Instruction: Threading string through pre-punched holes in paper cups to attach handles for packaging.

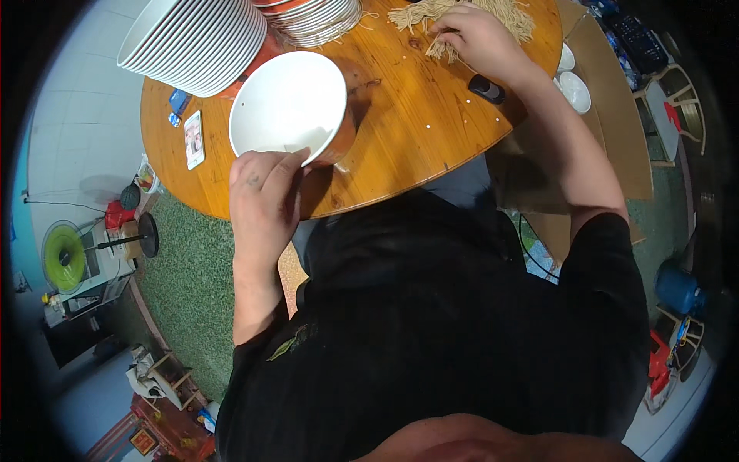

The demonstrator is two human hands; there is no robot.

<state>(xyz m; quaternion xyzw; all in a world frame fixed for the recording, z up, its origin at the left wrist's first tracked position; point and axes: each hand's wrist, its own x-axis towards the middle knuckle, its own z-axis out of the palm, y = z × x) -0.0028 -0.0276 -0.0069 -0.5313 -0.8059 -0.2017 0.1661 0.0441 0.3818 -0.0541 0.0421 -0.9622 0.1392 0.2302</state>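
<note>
A paper bucket, white inside and orange outside, is tipped at the near side of the round wooden table. My left hand is closed on its near rim, the thumb side over the edge. At the far right of the table, my right hand lies on a bundle of beige cords. Its fingers are bent and pinch at strands there. Near my right wrist rests a small black object, whose kind I cannot make out.
Tall nested stacks of paper buckets and more stacked containers stand at the far left. A phone lies by the left edge, beside a small blue packet. Small white bits dot the tabletop. Right of the table is an open cardboard box with white bowls.
</note>
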